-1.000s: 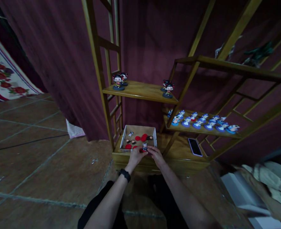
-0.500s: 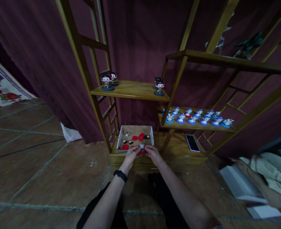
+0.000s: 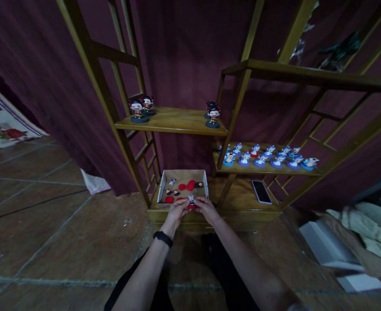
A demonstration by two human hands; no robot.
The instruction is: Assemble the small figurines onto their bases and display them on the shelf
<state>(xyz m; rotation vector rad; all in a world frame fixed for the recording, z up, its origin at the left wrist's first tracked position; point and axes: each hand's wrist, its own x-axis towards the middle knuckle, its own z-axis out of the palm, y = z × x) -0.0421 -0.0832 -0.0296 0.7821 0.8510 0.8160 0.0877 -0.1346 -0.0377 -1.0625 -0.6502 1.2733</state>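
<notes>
White-walled, shallow cardboard box [image 3: 187,175] holds round red discs [image 3: 190,185]. At its near edge, fingers of the left hand [image 3: 176,210] grasp a small, upright, red-based, white-and-dark figurine [image 3: 191,200]; fingers of the right hand [image 3: 206,210] grasp its other side. Rightward lies a black-screened phone [image 3: 261,191].

You stand in an indoor display corner, shop or home unclear: brown wooden lattice shelving [image 3: 177,121], small blue-and-white figurines [image 3: 278,162], maroon fabric curtain [image 3: 48,86], brown tiled floor [image 3: 64,248].
</notes>
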